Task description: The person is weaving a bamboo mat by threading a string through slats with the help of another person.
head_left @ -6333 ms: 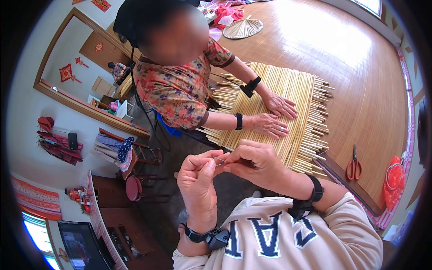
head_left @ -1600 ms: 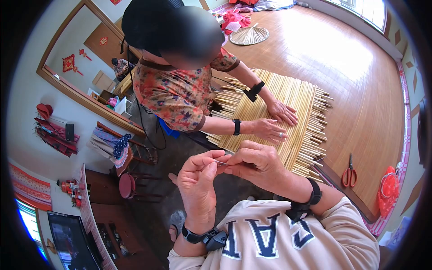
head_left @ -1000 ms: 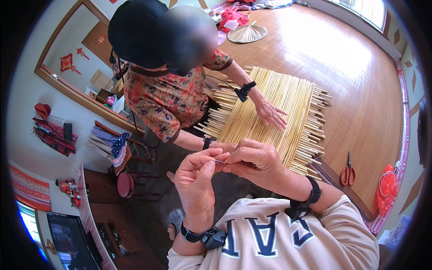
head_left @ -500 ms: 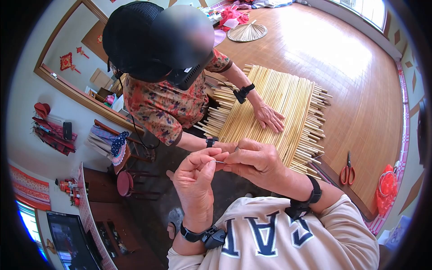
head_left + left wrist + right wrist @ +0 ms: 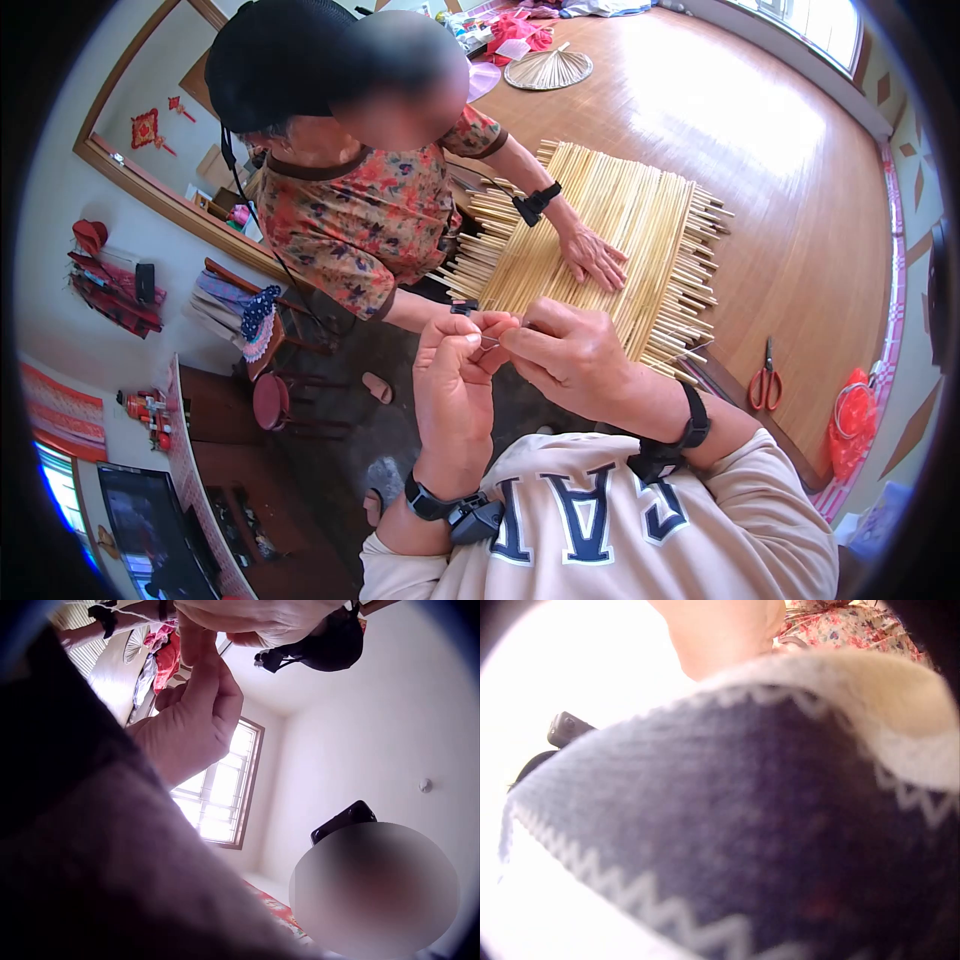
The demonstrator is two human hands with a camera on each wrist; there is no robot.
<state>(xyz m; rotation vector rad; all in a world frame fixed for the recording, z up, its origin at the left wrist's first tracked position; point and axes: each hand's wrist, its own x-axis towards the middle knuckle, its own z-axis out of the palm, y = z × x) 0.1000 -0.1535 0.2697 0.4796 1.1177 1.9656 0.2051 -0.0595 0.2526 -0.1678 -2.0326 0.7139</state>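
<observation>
In the head view, my left hand (image 5: pixel 455 400) pinches a thin, needle-like piece (image 5: pixel 489 342) between thumb and fingers. My right hand (image 5: pixel 575 350) meets it fingertip to fingertip, its thumb and forefinger pinched at the piece's other end; whatever lies between those fingers is too small to tell. Beyond them lies a mat of pale sticks (image 5: pixel 600 220). Two hands touch near the top of the left wrist view. Dark shirt lettering (image 5: pixel 705 802) fills most of the right wrist view, hiding my fingers.
Opposite, a person in a flowered shirt (image 5: pixel 350 210) rests one hand (image 5: pixel 592 256) on the mat. Scissors (image 5: pixel 766 380) and a red bag (image 5: pixel 851 425) lie to the right, a fan (image 5: pixel 548 69) at the back. A round stool (image 5: pixel 271 401) stands left.
The other person has leaned left; one of their hands has left the mat's middle and is now partly hidden behind mine. My left hand has turned slightly and both my hands have risen a little.
</observation>
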